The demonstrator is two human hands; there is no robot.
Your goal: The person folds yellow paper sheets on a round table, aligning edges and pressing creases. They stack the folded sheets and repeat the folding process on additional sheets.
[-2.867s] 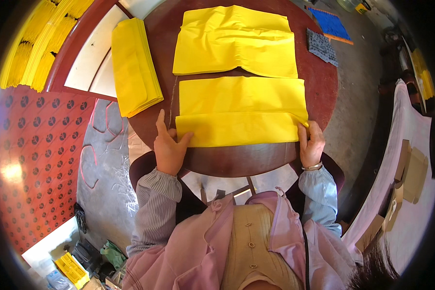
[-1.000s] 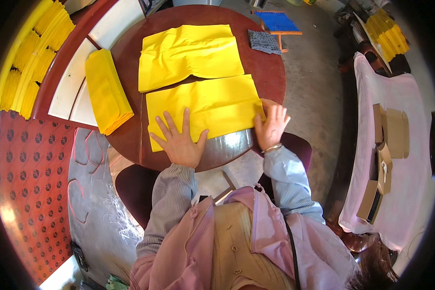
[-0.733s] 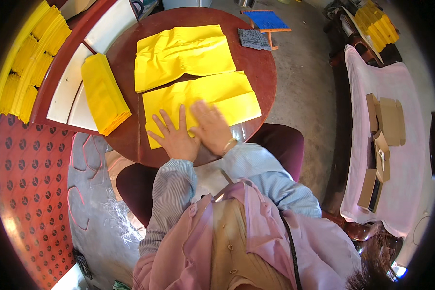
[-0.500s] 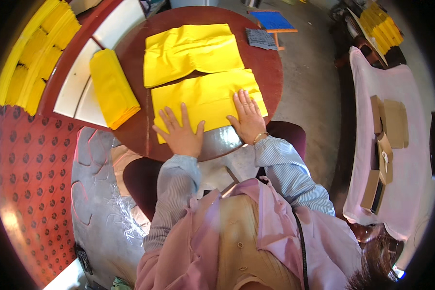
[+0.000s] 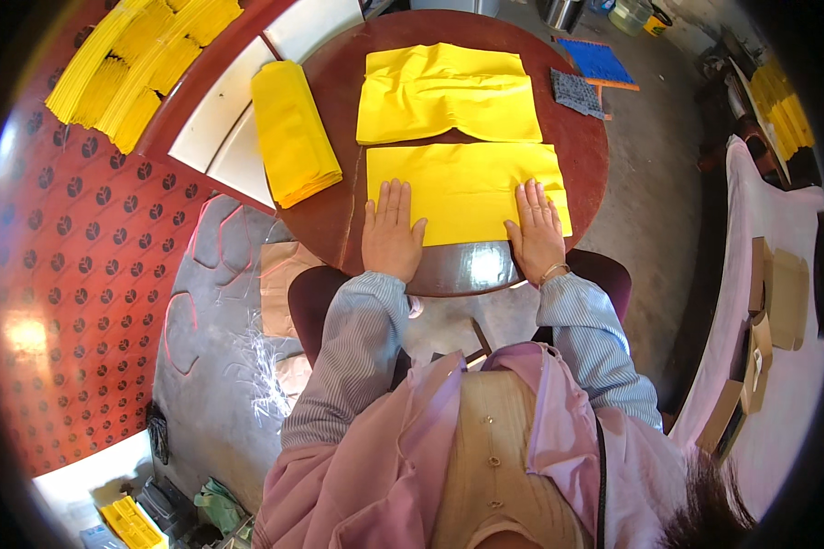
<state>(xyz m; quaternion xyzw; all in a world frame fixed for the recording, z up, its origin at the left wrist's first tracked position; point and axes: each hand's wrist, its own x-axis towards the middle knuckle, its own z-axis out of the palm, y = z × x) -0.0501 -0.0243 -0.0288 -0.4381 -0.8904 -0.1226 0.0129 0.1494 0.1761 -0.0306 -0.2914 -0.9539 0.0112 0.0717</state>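
A flat yellow sheet [image 5: 467, 194], of cloth or something like it, lies at the near side of a round dark red table [image 5: 584, 174]. My left hand [image 5: 393, 234] rests flat on its near left part, fingers stretched out side by side. At the near right part my right hand [image 5: 536, 236], with a bracelet at the wrist, presses down the same way. Neither hand grips anything. Just beyond lies a second yellow sheet [image 5: 449, 96], creased, with a wavy near edge. To the left, a thick folded yellow bundle [image 5: 293, 135] lies partly on the table.
White-topped red furniture [image 5: 238, 151] adjoins the table's left, with stacked yellow pieces [image 5: 142, 64] beyond. A blue-topped stool [image 5: 597, 62] and a grey cloth [image 5: 577, 93] are at the far right. Open cardboard boxes [image 5: 783, 297] lie on a pink-covered surface [image 5: 714, 366] along the right.
The view has shifted, so the table appears farther right. My left hand's spread fingers have come together, and both hands point straighter ahead. The near sheet now lies squarer to me.
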